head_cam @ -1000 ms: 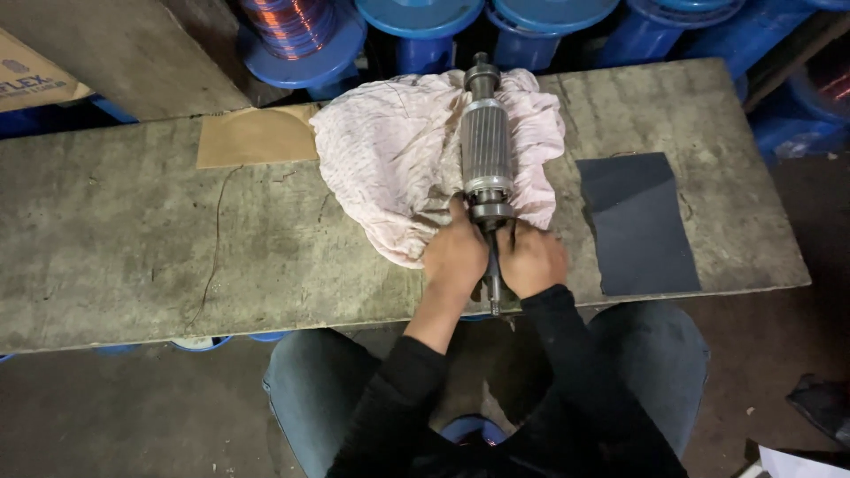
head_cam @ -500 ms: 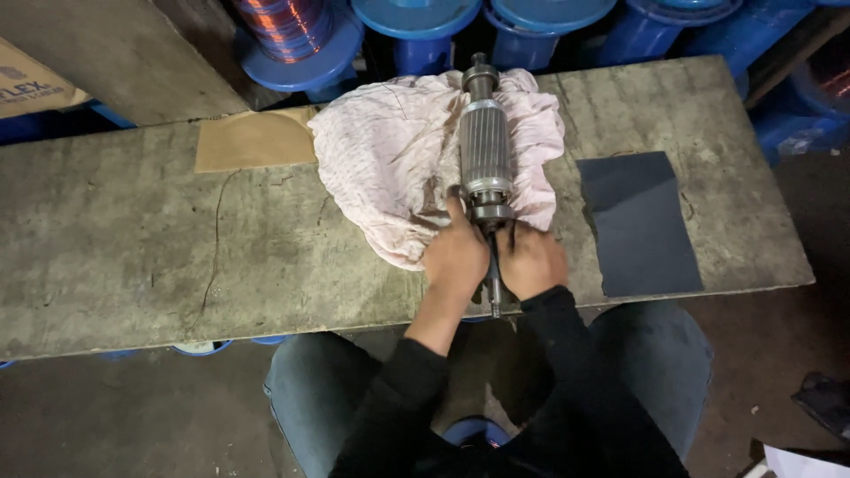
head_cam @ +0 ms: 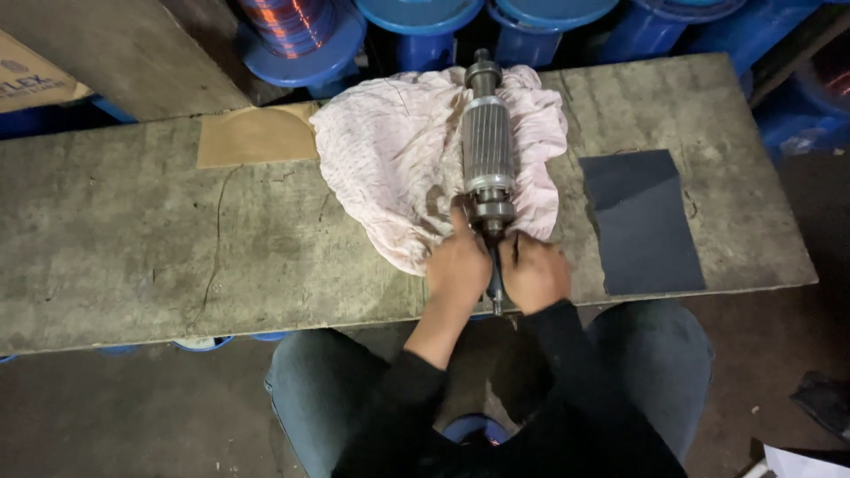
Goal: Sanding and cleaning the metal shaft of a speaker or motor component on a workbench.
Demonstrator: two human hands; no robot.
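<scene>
A grey metal motor rotor (head_cam: 488, 150) with a slotted core lies lengthwise on a pale pink rag (head_cam: 398, 168) spread over a worn wooden bench (head_cam: 133, 257). Its near shaft end (head_cam: 495, 279) points towards me, over the bench's front edge. My left hand (head_cam: 458, 265) is closed on the left side of that shaft end, just below the core's collar. My right hand (head_cam: 534, 273) grips the same shaft from the right. Both hands touch each other's sides around the shaft.
A dark grey sheet of abrasive paper (head_cam: 641, 221) lies flat to the right of the rag. A brown card sheet (head_cam: 254, 135) lies to the left. Blue spools (head_cam: 305, 35) of copper wire stand behind the bench. My knees sit under the front edge.
</scene>
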